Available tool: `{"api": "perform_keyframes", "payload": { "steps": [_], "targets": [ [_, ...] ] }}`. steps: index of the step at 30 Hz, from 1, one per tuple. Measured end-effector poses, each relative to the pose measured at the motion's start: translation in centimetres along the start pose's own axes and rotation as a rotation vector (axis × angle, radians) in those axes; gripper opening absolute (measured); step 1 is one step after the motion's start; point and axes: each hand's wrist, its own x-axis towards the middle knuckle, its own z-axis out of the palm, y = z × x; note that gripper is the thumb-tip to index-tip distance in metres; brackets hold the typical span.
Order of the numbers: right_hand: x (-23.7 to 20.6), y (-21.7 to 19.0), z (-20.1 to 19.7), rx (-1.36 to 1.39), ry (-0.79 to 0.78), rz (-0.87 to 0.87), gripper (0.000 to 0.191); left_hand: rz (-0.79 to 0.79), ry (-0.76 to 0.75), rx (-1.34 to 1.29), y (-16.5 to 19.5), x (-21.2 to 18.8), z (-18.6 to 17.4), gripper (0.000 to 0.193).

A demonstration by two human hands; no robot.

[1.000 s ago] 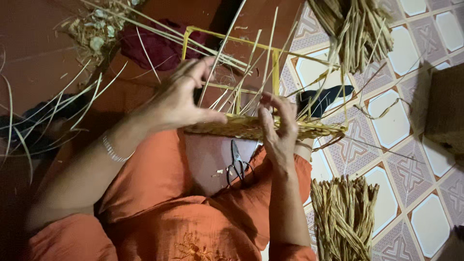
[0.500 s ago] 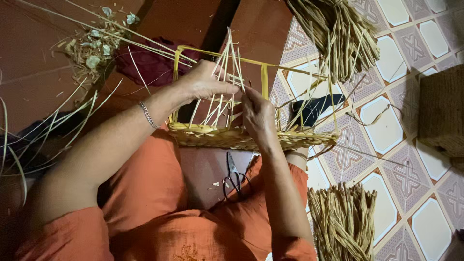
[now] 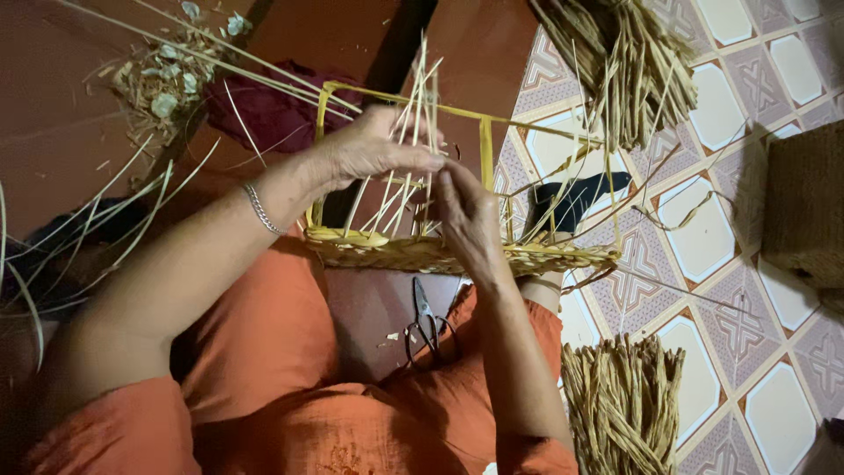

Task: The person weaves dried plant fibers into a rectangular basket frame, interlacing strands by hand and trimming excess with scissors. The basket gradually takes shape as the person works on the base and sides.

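Note:
A half-woven straw basket (image 3: 545,257) on a yellow frame (image 3: 485,151) rests on my lap, its woven band running along the near edge. My left hand (image 3: 369,149) is closed around several upright straw strands (image 3: 420,105) above the band. My right hand (image 3: 466,215) presses fingers against the strands and the woven band just right of the left hand. A silver bracelet (image 3: 258,208) circles my left wrist.
Small scissors (image 3: 426,318) lie on my lap below the basket. Bundles of dried straw lie at the top right (image 3: 629,70) and the bottom right (image 3: 624,409) on the patterned tile floor (image 3: 730,325). Loose strands and scraps (image 3: 158,88) lie at left. A woven box (image 3: 804,207) stands at right.
My left hand has moved from spread over the basket to gathering the upright strands. My right hand has shifted left along the woven band. The view has tilted slightly.

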Motion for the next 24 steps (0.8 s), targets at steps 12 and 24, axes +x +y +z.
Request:
{"api": "perform_keyframes", "payload": {
  "steps": [12, 24],
  "targets": [
    [-3.9, -5.9, 0.0, 0.410, -0.075, -0.140, 0.048, 0.207, -0.028, 0.637, 12.4, -3.8, 4.2, 0.024],
    [-7.0, -5.2, 2.7, 0.347, 0.171, -0.321, 0.035, 0.438, -0.088, 0.250, 7.8, -6.4, 3.8, 0.012]
  ]
}}
